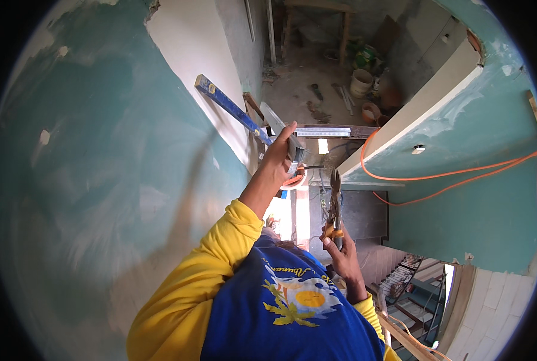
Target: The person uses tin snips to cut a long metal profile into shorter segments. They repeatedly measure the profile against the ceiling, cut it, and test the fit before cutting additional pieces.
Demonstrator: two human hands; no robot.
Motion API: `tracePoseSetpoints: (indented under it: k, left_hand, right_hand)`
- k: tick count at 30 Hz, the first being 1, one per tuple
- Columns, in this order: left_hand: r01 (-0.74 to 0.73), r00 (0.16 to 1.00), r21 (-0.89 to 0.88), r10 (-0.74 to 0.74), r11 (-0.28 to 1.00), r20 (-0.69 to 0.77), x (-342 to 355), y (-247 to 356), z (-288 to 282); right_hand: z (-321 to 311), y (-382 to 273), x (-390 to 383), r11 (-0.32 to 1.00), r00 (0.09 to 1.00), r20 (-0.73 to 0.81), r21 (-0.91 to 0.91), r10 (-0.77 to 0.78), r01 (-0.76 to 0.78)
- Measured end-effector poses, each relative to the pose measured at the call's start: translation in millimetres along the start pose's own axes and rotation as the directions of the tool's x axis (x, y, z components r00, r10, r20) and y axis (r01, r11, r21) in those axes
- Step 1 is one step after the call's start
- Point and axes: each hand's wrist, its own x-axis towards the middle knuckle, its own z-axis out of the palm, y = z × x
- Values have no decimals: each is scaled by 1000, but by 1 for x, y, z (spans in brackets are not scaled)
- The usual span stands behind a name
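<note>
My left hand (pixel 279 151) is raised near the middle, closed around a grey metal channel (pixel 297 148). A pale angled part of the piece reaches up past my fingers. Lower and to the right, my right hand (pixel 344 257) grips the yellowish handles of a pair of tin snips (pixel 335 195), their blades pointing up and away from me. The snips are apart from the metal channel. Just beyond my left hand, a blue spirit level (pixel 229 107) slants against the pale wall edge, its lower end hidden behind that hand.
Green walls (pixel 112 150) stand on both sides of an opening. An orange cable (pixel 443 178) loops along the right wall. Beyond lie a white bucket (pixel 361 83) and scattered debris. A container with orange contents (pixel 292 182) sits below my left hand.
</note>
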Motion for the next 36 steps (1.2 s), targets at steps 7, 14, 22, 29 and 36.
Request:
tracePoseSetpoints:
  k: [7, 14, 22, 29, 36]
  left_hand:
    - [-28, 961, 30, 35, 999, -274, 13, -30, 3]
    - [-80, 935, 22, 83, 997, -345, 27, -40, -8]
    - [-81, 957, -98, 50, 992, -287, 15, -33, 13]
    - [-50, 994, -28, 48, 998, -96, 17, -29, -2]
    - [-106, 991, -217, 84, 970, -107, 24, -36, 11]
  right_hand:
    - [3, -6, 2, 992, 995, 8, -80, -101, 101]
    - [10, -6, 3, 990, 996, 26, -110, -84, 86]
    - [8, -5, 8, 983, 995, 9, -159, -97, 97]
    - [5, 0, 11, 983, 992, -6, -131, -129, 127]
    - [6, -11, 10, 992, 992, -32, -36, -119, 118]
